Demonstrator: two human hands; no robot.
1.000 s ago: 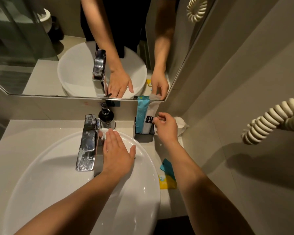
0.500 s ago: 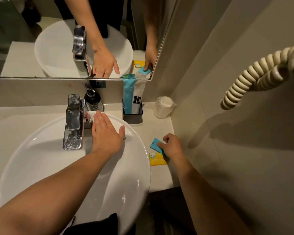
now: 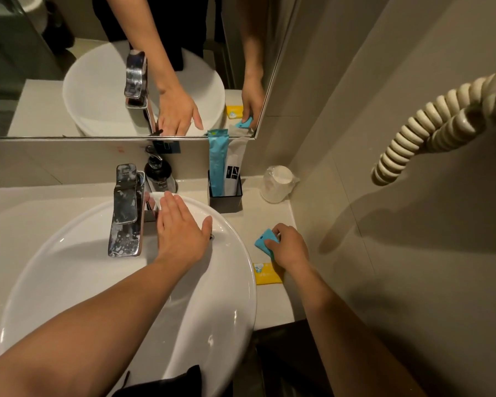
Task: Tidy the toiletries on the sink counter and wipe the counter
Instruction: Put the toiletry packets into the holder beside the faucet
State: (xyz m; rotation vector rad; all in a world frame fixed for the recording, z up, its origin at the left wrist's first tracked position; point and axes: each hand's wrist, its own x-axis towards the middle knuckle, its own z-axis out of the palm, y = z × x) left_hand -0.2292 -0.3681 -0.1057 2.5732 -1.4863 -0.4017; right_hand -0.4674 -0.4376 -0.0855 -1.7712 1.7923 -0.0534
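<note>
Our right hand [image 3: 291, 247], right of centre, pinches a blue sachet [image 3: 265, 240] off the counter [image 3: 272, 305]; the yellow sachet [image 3: 267, 274] lies just below it. Our left hand [image 3: 181, 230] rests flat and spread on the basin rim [image 3: 241, 253]. We judge tidying barely begun, wiping untouched.

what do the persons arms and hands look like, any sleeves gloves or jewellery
Both forearms are bare up to the edge of the picture, with no sleeve on either. The left hand and right hand wear no gloves, and no ring, watch or bracelet shows on the fingers or wrists. The mirror shows the same bare forearms against dark clothing on the body.
</note>
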